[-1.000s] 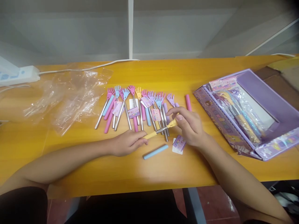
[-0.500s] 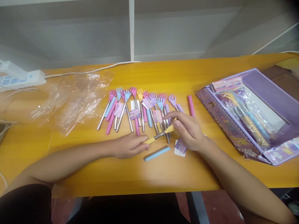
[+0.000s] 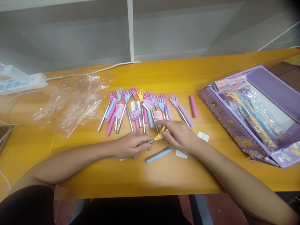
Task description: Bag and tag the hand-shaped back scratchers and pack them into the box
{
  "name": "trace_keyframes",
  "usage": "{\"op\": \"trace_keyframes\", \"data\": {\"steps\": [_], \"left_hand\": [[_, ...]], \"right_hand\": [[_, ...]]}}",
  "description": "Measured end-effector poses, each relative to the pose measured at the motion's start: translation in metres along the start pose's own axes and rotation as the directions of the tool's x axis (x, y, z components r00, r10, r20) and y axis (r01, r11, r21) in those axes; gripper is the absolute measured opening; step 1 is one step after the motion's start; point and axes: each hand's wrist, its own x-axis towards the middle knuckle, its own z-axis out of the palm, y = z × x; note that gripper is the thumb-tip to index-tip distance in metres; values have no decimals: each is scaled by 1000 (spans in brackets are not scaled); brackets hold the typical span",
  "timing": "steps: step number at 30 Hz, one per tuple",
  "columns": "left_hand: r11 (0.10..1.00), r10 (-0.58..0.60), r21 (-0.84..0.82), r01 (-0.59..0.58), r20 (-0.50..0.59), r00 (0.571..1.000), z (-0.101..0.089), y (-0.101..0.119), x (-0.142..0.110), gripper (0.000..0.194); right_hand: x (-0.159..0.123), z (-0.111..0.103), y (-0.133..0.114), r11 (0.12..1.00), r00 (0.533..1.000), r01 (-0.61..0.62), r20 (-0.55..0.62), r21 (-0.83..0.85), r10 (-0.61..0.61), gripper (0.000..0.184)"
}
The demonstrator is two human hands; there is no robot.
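Observation:
A yellow back scratcher with a hand-shaped head spans the gap between my hands. My left hand is closed around its metal rod. A bit of yellow shows below that hand; how it joins the rod is hidden. My right hand has its thumb and fingers closed on the yellow head. Just beyond lie several back scratchers with pink, blue, yellow and purple heads, such as a blue one, among loose coloured tubes and small tags. Below my right hand is a blue tube.
An open purple box at the right holds wrapped back scratchers. Crumpled clear plastic bags and a white power strip are at the left. A pink tube lies near the box. White tags lie by my right wrist.
My right hand has moved left with the yellow head, closer to my left hand. The yellow handle in front of my left hand is no longer visible there; metal rod shows instead.

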Motion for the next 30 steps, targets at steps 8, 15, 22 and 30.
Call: {"op": "trace_keyframes", "data": {"steps": [8,15,22,30], "left_hand": [[993,25,-110,-29,-33,999,0,-2,1,40],[985,79,-147,-88,-65,995,-1,-1,1,43],[957,38,-283,-58,-74,997,4,-7,2,45],[937,224,-159,-312,-411,884,7,18,-4,38]], "right_hand": [[-3,-4,12,979,961,-201,-198,-30,191,32],[-2,-11,15,969,947,-209,-274,-130,167,30],[-1,-17,17,991,973,-137,-187,9,136,33],[-2,1,-24,979,991,-15,136,205,-13,48]]}}
